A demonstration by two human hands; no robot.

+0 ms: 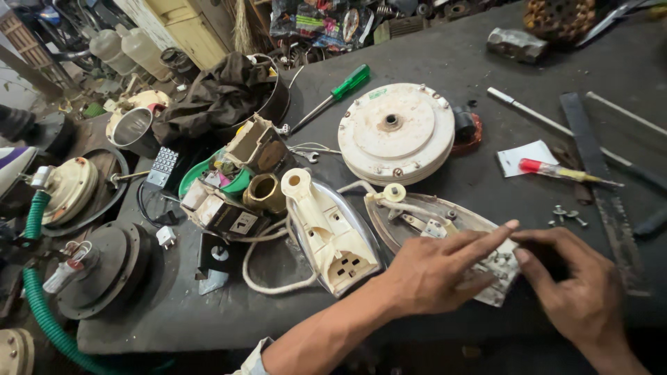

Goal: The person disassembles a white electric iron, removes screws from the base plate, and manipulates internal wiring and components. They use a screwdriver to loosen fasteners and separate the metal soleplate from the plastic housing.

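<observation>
At the near edge of the dark, grimy workbench, we are watching two bare hands working over an opened flat iron base, a pointed metal soleplate with small brackets and a cream round knob fixed on it. The left hand is lying flat across the near right part of that plate, fingers stretched out and not clenched, its forefinger pointing right and meeting the right hand. The right hand is curling in from the right, thumb and fingertips pinching at the plate's right end; whether it is gripping a small part there we cannot tell, since the fingers are hiding the spot.

Just left of the soleplate, the cream plastic iron housing is lying on its side, its socket end facing us, with a pale cord looping near it. Farther off, a round off-white metal disc is sitting in the middle of the bench, and a green-handled screwdriver is resting to its far left. To the right, a red-and-yellow tester screwdriver is lying across a white slip of paper, with a few loose small screws just near of it. At the far left, a green ribbed hose is curving past dark round motor parts.
</observation>
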